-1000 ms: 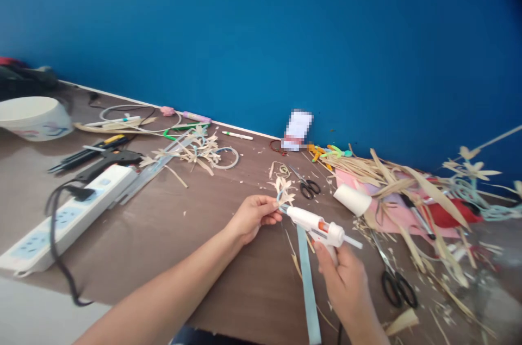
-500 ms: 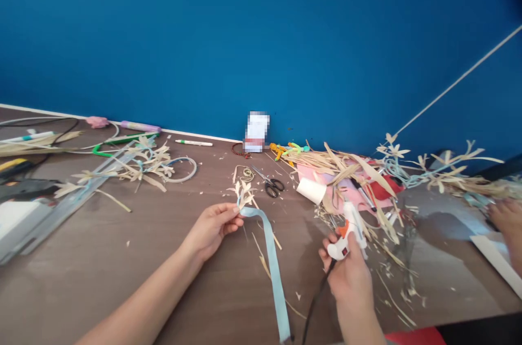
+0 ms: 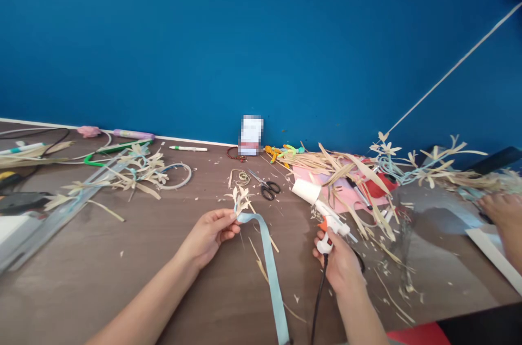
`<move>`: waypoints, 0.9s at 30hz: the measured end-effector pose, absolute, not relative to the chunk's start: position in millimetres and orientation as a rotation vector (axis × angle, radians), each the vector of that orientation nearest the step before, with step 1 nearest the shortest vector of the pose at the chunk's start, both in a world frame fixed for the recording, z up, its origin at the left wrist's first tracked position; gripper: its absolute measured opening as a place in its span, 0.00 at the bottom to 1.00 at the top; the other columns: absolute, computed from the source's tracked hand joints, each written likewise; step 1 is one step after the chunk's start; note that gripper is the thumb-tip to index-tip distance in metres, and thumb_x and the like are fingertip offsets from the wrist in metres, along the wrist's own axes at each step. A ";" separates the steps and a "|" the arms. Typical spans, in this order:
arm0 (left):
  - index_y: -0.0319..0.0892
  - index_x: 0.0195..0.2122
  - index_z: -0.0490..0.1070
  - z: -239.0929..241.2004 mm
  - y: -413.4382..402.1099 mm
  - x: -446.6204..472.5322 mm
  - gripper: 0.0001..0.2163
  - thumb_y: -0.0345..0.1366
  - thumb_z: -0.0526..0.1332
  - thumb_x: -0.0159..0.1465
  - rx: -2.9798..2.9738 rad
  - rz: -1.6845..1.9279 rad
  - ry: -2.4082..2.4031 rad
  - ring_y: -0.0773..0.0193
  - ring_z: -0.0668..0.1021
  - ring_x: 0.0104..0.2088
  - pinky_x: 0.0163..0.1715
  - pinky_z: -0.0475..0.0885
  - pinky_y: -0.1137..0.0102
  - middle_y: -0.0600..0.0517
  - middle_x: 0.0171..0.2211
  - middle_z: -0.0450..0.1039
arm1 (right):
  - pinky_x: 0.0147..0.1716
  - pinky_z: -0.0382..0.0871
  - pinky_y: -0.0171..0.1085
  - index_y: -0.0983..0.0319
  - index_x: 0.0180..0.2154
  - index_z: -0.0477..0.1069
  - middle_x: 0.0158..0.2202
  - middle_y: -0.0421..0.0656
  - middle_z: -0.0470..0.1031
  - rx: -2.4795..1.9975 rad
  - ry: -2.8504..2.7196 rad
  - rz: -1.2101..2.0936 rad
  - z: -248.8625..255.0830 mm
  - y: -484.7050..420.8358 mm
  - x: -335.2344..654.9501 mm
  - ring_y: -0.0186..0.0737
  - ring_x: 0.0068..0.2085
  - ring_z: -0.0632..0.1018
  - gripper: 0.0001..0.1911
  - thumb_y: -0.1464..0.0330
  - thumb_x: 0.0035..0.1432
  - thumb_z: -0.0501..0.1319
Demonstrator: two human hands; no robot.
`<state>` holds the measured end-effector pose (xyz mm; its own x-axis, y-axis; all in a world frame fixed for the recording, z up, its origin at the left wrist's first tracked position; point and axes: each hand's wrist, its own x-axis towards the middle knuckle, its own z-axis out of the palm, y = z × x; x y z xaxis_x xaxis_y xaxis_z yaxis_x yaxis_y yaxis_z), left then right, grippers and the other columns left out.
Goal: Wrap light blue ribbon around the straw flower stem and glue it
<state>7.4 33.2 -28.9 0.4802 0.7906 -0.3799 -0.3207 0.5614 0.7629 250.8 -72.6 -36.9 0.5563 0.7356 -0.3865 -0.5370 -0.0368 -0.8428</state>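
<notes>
My left hand (image 3: 214, 233) pinches the base of a small pale dried-leaf flower (image 3: 241, 199) together with the end of a light blue ribbon (image 3: 269, 258). The ribbon curves over from the fingertips and runs down towards the bottom edge. In my right hand (image 3: 338, 263) is a white glue gun (image 3: 331, 220) with an orange trigger, its nozzle end pointing up and left. A black cord trails down from its handle. Black-handled scissors (image 3: 269, 189) lie just beyond, between the two hands. A white paper cup (image 3: 306, 191) lies on its side by the glue gun's front.
Dried strips (image 3: 326, 165) and pink paper (image 3: 346, 195) are heaped at right. Finished-looking leaf sprays (image 3: 141, 168) rest on a clear ruler-like strip (image 3: 61, 220) at left. A white marker (image 3: 188, 148) lies near the blue wall (image 3: 244, 35). Another person's hand (image 3: 503, 214) is at far right.
My right hand has turned the glue gun so its front tips further left, near the cup. My left hand still holds the flower and ribbon. The view has shifted slightly.
</notes>
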 end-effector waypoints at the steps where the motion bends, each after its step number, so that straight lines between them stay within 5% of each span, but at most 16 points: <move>1: 0.34 0.23 0.70 -28.9 33.3 7.3 0.04 0.30 0.64 0.49 0.673 0.742 0.798 0.76 0.71 0.17 0.18 0.68 0.84 0.53 0.17 0.70 | 0.15 0.62 0.29 0.61 0.31 0.66 0.21 0.34 0.67 -1.242 -0.219 1.053 -36.4 -71.6 249.4 0.30 0.21 0.69 0.15 0.64 0.39 0.65; 22: 0.34 0.23 0.70 -29.7 32.7 7.9 0.04 0.30 0.64 0.49 0.684 0.725 0.790 0.76 0.71 0.17 0.18 0.68 0.84 0.53 0.16 0.70 | 0.21 0.66 0.32 0.64 0.30 0.71 0.25 0.41 0.73 -1.184 -0.362 1.253 -34.1 -53.8 255.2 0.32 0.24 0.71 0.12 0.67 0.40 0.66; 27: 0.34 0.23 0.71 -31.7 33.5 7.8 0.05 0.31 0.64 0.49 0.698 0.729 0.775 0.75 0.71 0.17 0.19 0.68 0.84 0.52 0.17 0.70 | 0.30 0.67 0.36 0.64 0.33 0.72 0.30 0.45 0.76 -1.255 -0.397 1.337 -21.4 -59.5 260.1 0.38 0.32 0.75 0.13 0.65 0.42 0.65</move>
